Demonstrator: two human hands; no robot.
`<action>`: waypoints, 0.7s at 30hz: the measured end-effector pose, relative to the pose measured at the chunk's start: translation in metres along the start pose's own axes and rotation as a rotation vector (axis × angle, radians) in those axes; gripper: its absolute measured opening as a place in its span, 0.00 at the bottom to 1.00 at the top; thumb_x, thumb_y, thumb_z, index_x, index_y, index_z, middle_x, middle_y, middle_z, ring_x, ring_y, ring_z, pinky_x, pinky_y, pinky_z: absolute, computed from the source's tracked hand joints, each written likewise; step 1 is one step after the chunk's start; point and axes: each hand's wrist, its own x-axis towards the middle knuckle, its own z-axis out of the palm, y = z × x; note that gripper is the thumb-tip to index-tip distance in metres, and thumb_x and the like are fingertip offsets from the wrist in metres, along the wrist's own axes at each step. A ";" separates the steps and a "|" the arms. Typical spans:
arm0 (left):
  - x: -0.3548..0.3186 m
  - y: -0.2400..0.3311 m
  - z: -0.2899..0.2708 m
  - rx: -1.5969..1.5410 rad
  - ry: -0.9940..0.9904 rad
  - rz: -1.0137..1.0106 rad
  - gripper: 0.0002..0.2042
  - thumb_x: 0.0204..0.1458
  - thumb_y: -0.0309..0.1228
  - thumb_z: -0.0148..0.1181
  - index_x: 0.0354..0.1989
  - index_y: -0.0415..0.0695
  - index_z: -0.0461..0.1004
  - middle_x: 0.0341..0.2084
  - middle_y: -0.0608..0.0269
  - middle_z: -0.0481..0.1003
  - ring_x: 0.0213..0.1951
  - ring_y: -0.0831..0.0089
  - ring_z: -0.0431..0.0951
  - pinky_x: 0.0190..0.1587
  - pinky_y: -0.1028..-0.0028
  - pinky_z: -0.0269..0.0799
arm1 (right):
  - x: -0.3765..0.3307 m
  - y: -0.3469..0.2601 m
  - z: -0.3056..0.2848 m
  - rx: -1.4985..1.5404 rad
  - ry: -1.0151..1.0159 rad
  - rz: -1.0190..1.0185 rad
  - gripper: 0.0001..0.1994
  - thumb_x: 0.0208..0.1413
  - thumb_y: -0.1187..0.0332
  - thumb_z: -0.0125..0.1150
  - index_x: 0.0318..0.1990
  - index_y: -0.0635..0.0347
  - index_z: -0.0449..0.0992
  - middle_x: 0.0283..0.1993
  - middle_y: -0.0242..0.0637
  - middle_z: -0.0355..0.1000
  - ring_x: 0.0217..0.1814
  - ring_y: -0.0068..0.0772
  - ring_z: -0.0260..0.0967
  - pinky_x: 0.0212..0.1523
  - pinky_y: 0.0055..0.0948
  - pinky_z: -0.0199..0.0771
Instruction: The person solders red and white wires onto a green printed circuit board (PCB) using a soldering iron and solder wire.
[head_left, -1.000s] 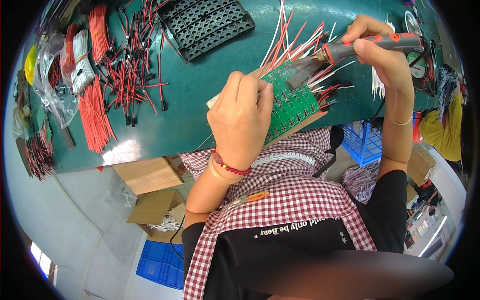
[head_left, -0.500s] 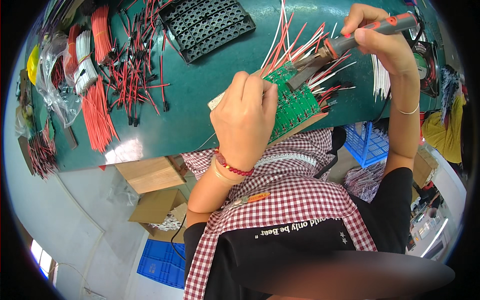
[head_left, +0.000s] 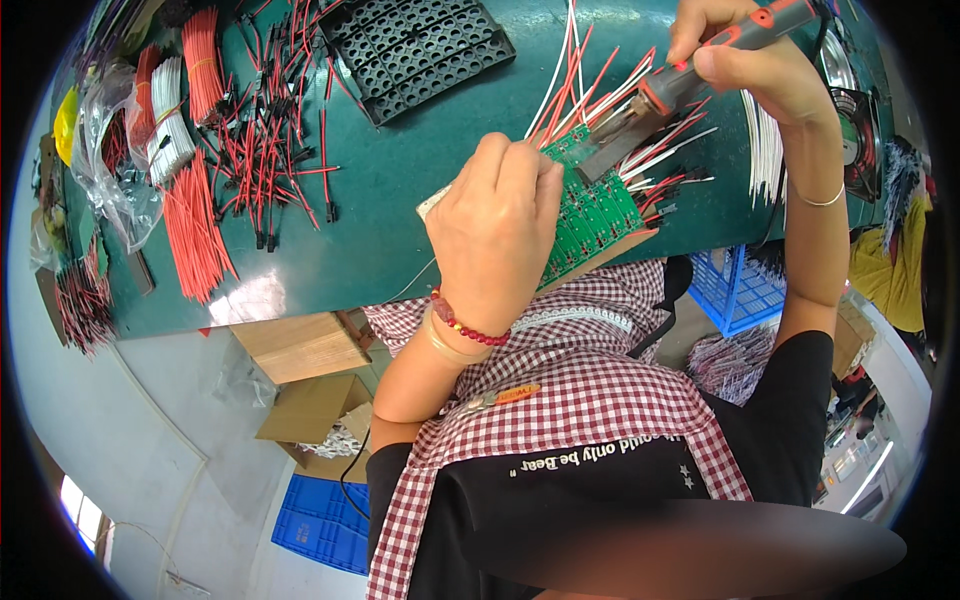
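My right hand (head_left: 750, 55) grips a grey and orange soldering iron (head_left: 672, 88), its metal end slanting down onto a green circuit board panel (head_left: 592, 222). My left hand (head_left: 492, 215) is closed over the panel's left side, fingertips pinched together; what they hold is hidden. A thin strand shows just left of that wrist. Red and white wires (head_left: 640, 150) fan out from beyond and beside the panel's upper and right edges. Under the panel, a tan backing (head_left: 612, 250) sticks out along the near edge.
Bundles of red wires (head_left: 195, 230) and white wires (head_left: 172, 125) lie left on the green table (head_left: 400, 180), with loose black-ended leads (head_left: 265, 150). A black perforated tray (head_left: 415, 55) sits at the back. At right are more white wires (head_left: 763, 150) and a fan (head_left: 850, 140).
The soldering iron and my right hand have shifted slightly, with the handle tilting a little more. My left hand has moved slightly right. The panel stays in place.
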 end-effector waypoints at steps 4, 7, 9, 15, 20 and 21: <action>0.007 -0.001 0.000 -0.032 -0.006 0.001 0.09 0.44 0.21 0.68 0.24 0.41 0.71 0.21 0.63 0.71 0.20 0.72 0.74 0.22 0.74 0.68 | 0.002 -0.007 -0.008 0.069 0.005 -0.047 0.13 0.46 0.69 0.71 0.34 0.72 0.79 0.29 0.38 0.77 0.24 0.19 0.67 0.25 0.17 0.62; 0.011 -0.002 0.003 -0.025 -0.023 0.033 0.09 0.45 0.22 0.68 0.24 0.41 0.71 0.21 0.63 0.71 0.20 0.71 0.74 0.22 0.73 0.68 | 0.004 0.000 -0.009 0.136 -0.015 -0.015 0.14 0.46 0.68 0.71 0.35 0.72 0.79 0.27 0.35 0.75 0.22 0.16 0.63 0.22 0.16 0.58; 0.015 -0.004 0.008 -0.026 -0.030 0.038 0.08 0.45 0.22 0.68 0.24 0.41 0.71 0.22 0.63 0.71 0.20 0.70 0.74 0.22 0.73 0.68 | 0.003 0.006 -0.008 0.134 0.020 -0.005 0.15 0.47 0.67 0.72 0.35 0.71 0.79 0.28 0.36 0.76 0.23 0.16 0.64 0.23 0.16 0.60; 0.016 -0.003 0.004 0.019 -0.061 0.036 0.08 0.44 0.23 0.68 0.24 0.42 0.72 0.21 0.63 0.71 0.21 0.68 0.75 0.23 0.71 0.68 | 0.006 0.008 -0.006 0.144 0.002 -0.016 0.15 0.46 0.66 0.72 0.35 0.71 0.79 0.29 0.36 0.76 0.24 0.17 0.65 0.24 0.16 0.60; 0.019 -0.002 0.004 0.033 -0.067 0.053 0.08 0.44 0.24 0.68 0.24 0.42 0.72 0.22 0.63 0.71 0.20 0.67 0.74 0.23 0.70 0.68 | 0.002 0.008 -0.012 0.131 0.018 -0.058 0.14 0.46 0.67 0.72 0.35 0.71 0.79 0.30 0.37 0.76 0.24 0.17 0.66 0.24 0.17 0.61; 0.018 -0.002 0.003 0.024 -0.071 0.049 0.08 0.44 0.24 0.68 0.24 0.42 0.72 0.22 0.63 0.71 0.20 0.67 0.74 0.23 0.70 0.67 | 0.002 0.007 -0.014 0.125 0.006 -0.039 0.14 0.46 0.68 0.72 0.35 0.71 0.79 0.30 0.37 0.77 0.24 0.18 0.66 0.24 0.17 0.62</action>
